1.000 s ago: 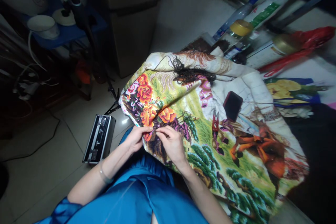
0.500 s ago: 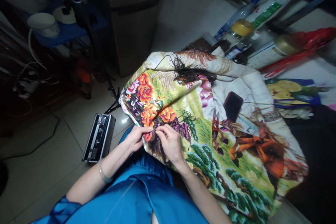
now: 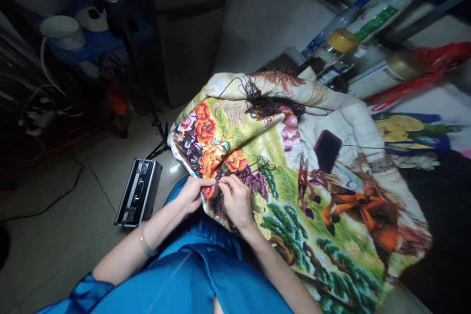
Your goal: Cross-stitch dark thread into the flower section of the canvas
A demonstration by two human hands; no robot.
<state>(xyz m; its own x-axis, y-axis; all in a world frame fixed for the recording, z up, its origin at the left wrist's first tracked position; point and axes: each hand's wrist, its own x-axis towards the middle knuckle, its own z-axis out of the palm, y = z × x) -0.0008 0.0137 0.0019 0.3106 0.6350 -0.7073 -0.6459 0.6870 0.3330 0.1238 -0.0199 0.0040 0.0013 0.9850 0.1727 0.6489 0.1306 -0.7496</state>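
Blue dress (image 3: 191,279) lies nearest. Just beyond it, the left hand (image 3: 191,195) grips the near edge of the embroidered cloth (image 3: 257,132). The right hand (image 3: 235,201) pinches its fingertips together on the cloth; what they pinch is too small to tell. Farther up the cloth lie red snips (image 3: 302,172), a dark phone (image 3: 327,150) and a black thread tangle (image 3: 265,103).

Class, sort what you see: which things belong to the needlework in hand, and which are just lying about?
In hand: left hand, right hand, embroidered cloth, dark thread tangle, red snips.
Lying about: phone, metal case, bottles, red bag.
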